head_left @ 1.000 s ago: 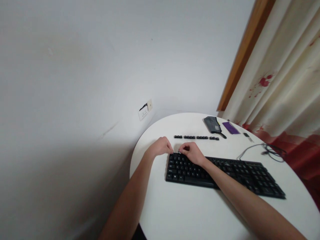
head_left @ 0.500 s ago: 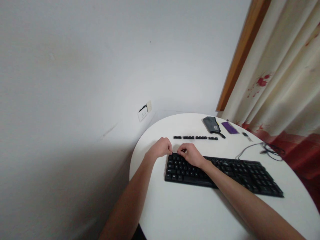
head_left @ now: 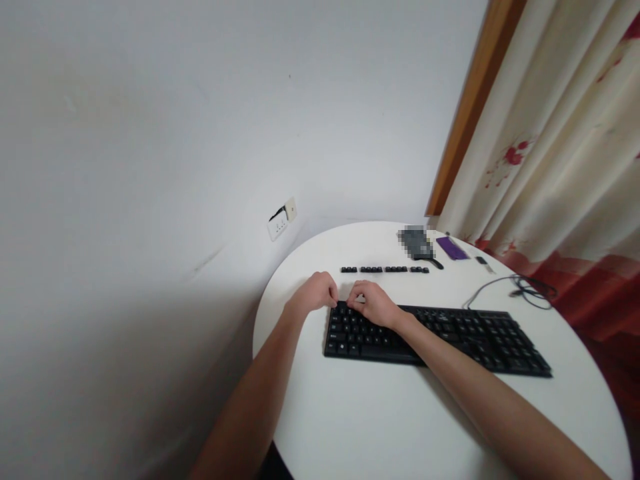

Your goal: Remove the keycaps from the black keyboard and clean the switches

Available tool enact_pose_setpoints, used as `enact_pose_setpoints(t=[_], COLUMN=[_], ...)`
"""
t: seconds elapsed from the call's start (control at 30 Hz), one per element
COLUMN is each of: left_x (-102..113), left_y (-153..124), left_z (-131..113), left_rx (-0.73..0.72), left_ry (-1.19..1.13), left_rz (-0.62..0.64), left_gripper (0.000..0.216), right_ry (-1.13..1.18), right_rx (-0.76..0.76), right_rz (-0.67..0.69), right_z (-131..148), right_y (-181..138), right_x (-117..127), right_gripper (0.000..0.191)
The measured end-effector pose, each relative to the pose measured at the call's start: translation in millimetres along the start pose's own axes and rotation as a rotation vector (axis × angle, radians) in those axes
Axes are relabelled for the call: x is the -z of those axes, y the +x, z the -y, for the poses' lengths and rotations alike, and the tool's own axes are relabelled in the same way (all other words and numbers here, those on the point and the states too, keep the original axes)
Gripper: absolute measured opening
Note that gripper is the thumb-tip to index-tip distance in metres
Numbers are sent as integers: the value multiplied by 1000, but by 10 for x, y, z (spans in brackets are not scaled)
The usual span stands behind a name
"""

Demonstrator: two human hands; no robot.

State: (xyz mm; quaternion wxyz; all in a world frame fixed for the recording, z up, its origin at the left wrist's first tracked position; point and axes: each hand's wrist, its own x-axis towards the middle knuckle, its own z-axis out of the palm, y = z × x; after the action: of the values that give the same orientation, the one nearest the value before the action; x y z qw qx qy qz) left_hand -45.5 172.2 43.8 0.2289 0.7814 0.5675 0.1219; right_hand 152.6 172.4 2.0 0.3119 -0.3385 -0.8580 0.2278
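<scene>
A black keyboard (head_left: 480, 340) lies on the round white table (head_left: 370, 413). My left hand (head_left: 320, 291) is closed, with its fingertips pressed against the keyboard's far left corner. Just to the right, my right hand (head_left: 373, 303) has its thumb and fingers pinched together over the top row of keys. Whatever sits between those fingertips is too small to make out. Behind the hands, several loose black keycaps (head_left: 371, 269) stand in a row, split into short groups. Part of the keyboard's middle is covered by my right hand and forearm.
At the far right of the table are a dark grey pouch (head_left: 417, 243), a purple flat item (head_left: 453, 248) and a small black-tipped object (head_left: 483, 261). A coiled black cable (head_left: 533, 290) lies behind the keyboard. A wall (head_left: 210, 147) with a socket (head_left: 278, 225) borders the left side.
The whole view has shifted slightly, so everything appears a little further left and higher. Both hands stay at the keyboard's far left corner, with only small finger movement.
</scene>
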Motion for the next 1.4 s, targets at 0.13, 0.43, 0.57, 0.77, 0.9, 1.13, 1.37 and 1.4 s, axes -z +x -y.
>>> enact_pose_setpoints(t=[0.13, 0.43, 0.57, 0.77, 0.9, 1.13, 1.37, 1.4], left_x=[33, -164, -290, -354, -278, -224, -305, -310], left_y=[4, 297, 567, 808, 788, 492, 416, 416], left_z=[75, 325, 340, 295, 317, 143, -54, -61], left_rx=[-10, 70, 96, -10, -32, -141, -229, -236], left_ry=[-98, -242, -165, -111, -87, -296, -560, -583], left_rz=[34, -174, -439, -411, -377, -96, -22, -5], left_gripper=[9, 20, 29, 42, 21, 27, 31, 32], right_ry=[-5, 208, 149, 102, 103, 122, 20, 15], right_rx=[-45, -118, -194, -288, -311, -230, -184, -177], right_rz=[-34, -72, -195, -296, -360, -445, -353, -337], right_z=[-25, -92, -79, -135, -191, -178, -173, -181], right_y=[5, -8, 3, 18, 34, 4, -82, -94], right_x=[-28, -57, -66, -73, -79, -78, 17, 33], right_gripper=[11, 10, 21, 23, 21, 16, 12, 12])
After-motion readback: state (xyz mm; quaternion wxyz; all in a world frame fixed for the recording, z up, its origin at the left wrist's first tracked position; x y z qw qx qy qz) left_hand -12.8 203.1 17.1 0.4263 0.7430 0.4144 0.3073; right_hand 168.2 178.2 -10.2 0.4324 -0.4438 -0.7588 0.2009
